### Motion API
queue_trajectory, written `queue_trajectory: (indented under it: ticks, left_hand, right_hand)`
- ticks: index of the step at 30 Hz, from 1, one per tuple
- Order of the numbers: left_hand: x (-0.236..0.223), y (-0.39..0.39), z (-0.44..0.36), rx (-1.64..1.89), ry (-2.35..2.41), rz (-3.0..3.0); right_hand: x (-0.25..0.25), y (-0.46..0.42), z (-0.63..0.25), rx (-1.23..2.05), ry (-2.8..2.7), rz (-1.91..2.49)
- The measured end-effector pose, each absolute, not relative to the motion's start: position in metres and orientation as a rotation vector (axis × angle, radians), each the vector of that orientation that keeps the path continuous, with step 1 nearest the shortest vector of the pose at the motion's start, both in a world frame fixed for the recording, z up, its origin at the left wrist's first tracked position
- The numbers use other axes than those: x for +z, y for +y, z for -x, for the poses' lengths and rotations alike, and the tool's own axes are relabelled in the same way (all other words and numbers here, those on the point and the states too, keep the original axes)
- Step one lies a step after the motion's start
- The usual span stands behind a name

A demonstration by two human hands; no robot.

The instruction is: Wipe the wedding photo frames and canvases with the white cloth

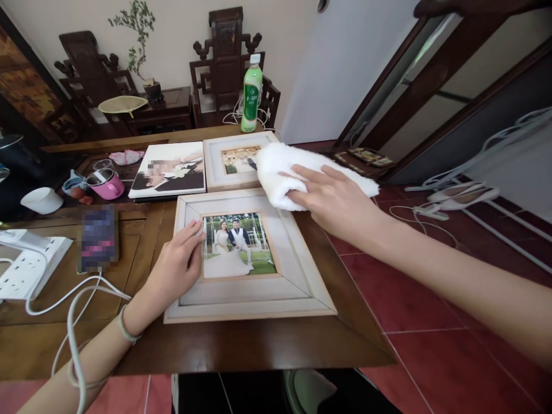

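A pale wooden picture frame with a wedding photo lies flat on the wooden table in front of me. My left hand rests on the frame's left side, fingers flat and loosely spread, holding it down. My right hand lies flat on a folded white cloth, pressing it onto the frame's upper right corner. A second framed photo lies just behind, partly under the cloth. A frameless photo print lies to its left.
A green drink bottle stands at the table's far edge. A pink cup, a white bowl, a phone and a white power strip with cables lie at the left. Dark carved chairs stand behind. Red tile floor lies to the right.
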State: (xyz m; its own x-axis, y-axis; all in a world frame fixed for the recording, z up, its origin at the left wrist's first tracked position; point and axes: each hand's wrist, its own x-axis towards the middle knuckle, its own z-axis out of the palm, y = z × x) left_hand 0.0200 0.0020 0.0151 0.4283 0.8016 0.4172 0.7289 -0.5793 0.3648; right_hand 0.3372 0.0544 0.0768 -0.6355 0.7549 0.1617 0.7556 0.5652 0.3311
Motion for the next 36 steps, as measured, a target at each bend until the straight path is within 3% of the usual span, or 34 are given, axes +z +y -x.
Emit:
queue_trajectory:
  ticks: [6,11,17,22,29,36]
  left_hand:
    - [0.015,0.004,-0.019,0.873,1.365,-2.528]
    - [0.014,0.003,-0.018,0.816,1.401,-2.505]
    - [0.013,0.002,-0.017,0.787,1.423,-2.494]
    - [0.013,0.002,-0.016,0.761,1.416,-2.518]
    - [0.013,0.002,-0.014,0.772,1.407,-2.512]
    - [0.015,0.003,-0.015,0.753,1.395,-2.529]
  right_hand:
    - [0.068,0.033,-0.320,-0.339,-2.913,1.366]
    - [0.070,-0.015,-0.313,-0.338,-2.935,1.322]
    - [0.068,-0.060,-0.315,-0.172,-2.966,1.057]
    - [0.070,-0.038,-0.309,-0.071,-2.914,1.227]
    - [0.068,0.030,-0.300,-0.182,-2.898,1.421]
    - [0.075,0.009,-0.294,-0.219,-3.012,1.351]
